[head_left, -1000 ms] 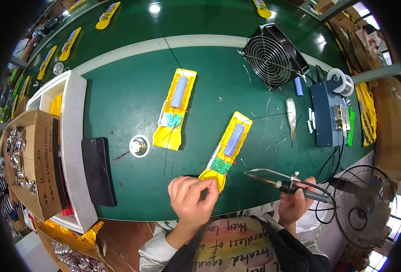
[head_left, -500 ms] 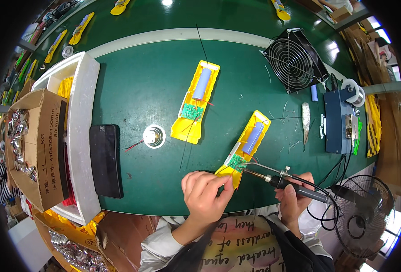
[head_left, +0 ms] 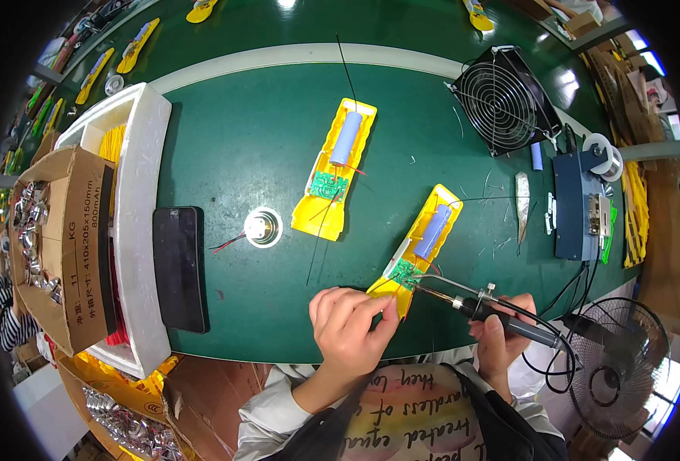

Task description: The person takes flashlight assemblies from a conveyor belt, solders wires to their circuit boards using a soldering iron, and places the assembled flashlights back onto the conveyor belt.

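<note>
My right hand (head_left: 501, 330) is wrapped round the dark handle of a soldering iron (head_left: 501, 316), which has a thin metal guide tube clamped along it. Its tip reaches the green circuit board (head_left: 404, 273) in a yellow plastic housing (head_left: 421, 223) that also holds a blue cylindrical battery (head_left: 432, 230). My left hand (head_left: 349, 326) is closed in a pinch at the housing's near end; whatever is between the fingertips is too small to make out. Farther left lies a second yellow housing (head_left: 317, 219) with its own battery, board and loose black wires.
On the left, a lamp piece (head_left: 262, 227) with wires lies near a black phone (head_left: 180, 269), a white foam box (head_left: 144, 230) and a carton (head_left: 86, 261) of shiny parts. To the right are a black fan (head_left: 501, 104), wire clippings and a blue soldering station (head_left: 574, 207).
Both hands and the iron stay almost where they were, its tip still at the board. The whole view has shifted slightly.
</note>
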{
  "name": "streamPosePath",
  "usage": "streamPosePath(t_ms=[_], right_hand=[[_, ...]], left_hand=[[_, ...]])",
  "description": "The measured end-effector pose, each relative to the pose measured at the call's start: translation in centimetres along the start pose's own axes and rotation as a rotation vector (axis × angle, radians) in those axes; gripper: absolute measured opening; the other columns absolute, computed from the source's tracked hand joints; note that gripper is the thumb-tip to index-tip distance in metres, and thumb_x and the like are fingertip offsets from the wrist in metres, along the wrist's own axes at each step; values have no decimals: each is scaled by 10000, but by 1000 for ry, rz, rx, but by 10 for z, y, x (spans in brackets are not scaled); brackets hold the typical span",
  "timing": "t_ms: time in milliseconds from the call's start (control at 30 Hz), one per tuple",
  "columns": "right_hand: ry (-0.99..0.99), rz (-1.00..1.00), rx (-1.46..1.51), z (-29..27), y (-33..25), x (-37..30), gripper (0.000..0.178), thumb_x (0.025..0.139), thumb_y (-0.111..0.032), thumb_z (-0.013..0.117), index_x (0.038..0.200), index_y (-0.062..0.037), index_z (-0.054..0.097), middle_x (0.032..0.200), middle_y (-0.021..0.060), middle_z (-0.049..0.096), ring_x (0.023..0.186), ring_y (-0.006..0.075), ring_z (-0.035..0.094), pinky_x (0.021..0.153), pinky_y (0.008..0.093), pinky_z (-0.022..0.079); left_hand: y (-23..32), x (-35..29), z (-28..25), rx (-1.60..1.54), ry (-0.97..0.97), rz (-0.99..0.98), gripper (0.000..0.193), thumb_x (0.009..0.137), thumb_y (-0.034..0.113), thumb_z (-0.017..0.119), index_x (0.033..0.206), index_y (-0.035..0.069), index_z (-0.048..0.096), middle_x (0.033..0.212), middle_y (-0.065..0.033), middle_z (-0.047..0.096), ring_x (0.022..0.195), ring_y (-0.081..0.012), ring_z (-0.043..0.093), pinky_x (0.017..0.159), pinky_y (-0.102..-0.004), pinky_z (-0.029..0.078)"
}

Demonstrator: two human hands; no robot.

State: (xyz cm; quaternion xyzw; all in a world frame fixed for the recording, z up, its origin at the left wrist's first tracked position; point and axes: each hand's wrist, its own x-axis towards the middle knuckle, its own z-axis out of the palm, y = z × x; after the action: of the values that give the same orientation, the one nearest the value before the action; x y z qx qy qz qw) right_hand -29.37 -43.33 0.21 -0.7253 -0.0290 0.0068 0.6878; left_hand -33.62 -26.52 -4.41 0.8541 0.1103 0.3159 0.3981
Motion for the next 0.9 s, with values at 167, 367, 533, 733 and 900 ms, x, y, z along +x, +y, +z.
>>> streamPosePath(t_ms=[167, 367, 533, 733, 900], right_hand=[[-36, -30, 6, -1, 0, 1, 202, 729, -50, 570, 822, -5, 397, 666, 106, 506, 508, 112, 509, 486, 201, 426], [-2, -65, 19, -4, -3, 1, 217, 733, -92, 575, 823, -6, 398, 643, 109, 511, 487, 104, 492, 473, 194, 405], [36, -136, -22, -9, 1, 5, 250, 739, -161, 573, 810, -12, 385, 608, 90, 484, 442, 98, 459, 423, 179, 377], [83, -131, 55, -13, 2, 9, 221, 745, -127, 563, 811, 0, 396, 580, 84, 490, 453, 95, 474, 442, 177, 384], [-49, -179, -5, -13, 1, 1, 207, 731, -84, 561, 813, -2, 389, 606, 99, 515, 516, 124, 503, 496, 206, 403]], left_hand=[[1, 1, -1, 1, -2, -3, 167, 555, 13, 679, 672, 75, 578, 641, -21, 512, 615, -198, 510, 645, -322, 392], [1, 2, 0, 0, -8, -9, 163, 556, 12, 678, 666, 74, 575, 642, -21, 515, 620, -200, 513, 648, -318, 390], [3, 2, -1, 15, -7, -2, 157, 566, 24, 670, 679, 75, 574, 657, -24, 513, 622, -201, 508, 645, -317, 388], [4, 5, 1, 48, -11, 10, 156, 571, 35, 672, 695, 76, 586, 663, -19, 502, 625, -197, 499, 637, -314, 389], [7, 2, -4, 102, -13, 12, 154, 572, 32, 674, 700, 79, 601, 660, -22, 499, 625, -203, 497, 620, -312, 392]])
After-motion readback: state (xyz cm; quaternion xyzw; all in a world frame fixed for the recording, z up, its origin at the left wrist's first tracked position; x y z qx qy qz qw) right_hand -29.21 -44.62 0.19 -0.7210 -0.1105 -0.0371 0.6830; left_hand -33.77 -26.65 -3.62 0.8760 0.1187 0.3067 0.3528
